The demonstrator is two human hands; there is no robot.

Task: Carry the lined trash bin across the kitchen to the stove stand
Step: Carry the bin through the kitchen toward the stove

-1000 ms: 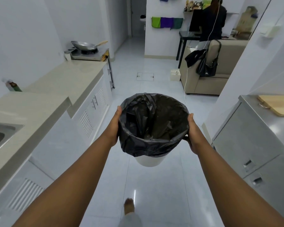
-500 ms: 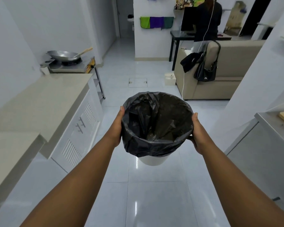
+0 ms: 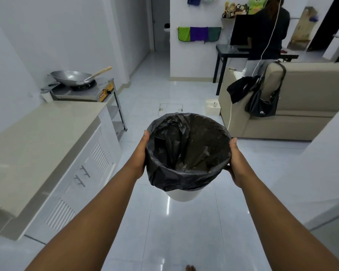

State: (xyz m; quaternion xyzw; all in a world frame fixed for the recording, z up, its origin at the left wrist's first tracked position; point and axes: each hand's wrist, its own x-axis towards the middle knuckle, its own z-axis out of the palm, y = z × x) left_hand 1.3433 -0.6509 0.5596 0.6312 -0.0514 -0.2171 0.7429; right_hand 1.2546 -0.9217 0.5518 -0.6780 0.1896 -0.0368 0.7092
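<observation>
One trash bin [image 3: 186, 159], black liner folded over rim, held upright in mid-air over the floor, btwn both hands: left hand [image 3: 140, 159] and right hand [image 3: 235, 163] clamp opposite sides. One stove stand [image 3: 98, 92] w/ one wok [image 3: 70, 77] lies ahead-left, at the counter's [image 3: 47, 130] far end; left hand nearer.

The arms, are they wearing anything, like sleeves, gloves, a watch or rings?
Nothing shows on them. Both forearms are bare right up to the bottom edge of the picture, so no sleeves come into view. The left hand and the right hand have no gloves, and there is no watch, bracelet or ring to be seen. The fingers are mostly hidden.
</observation>
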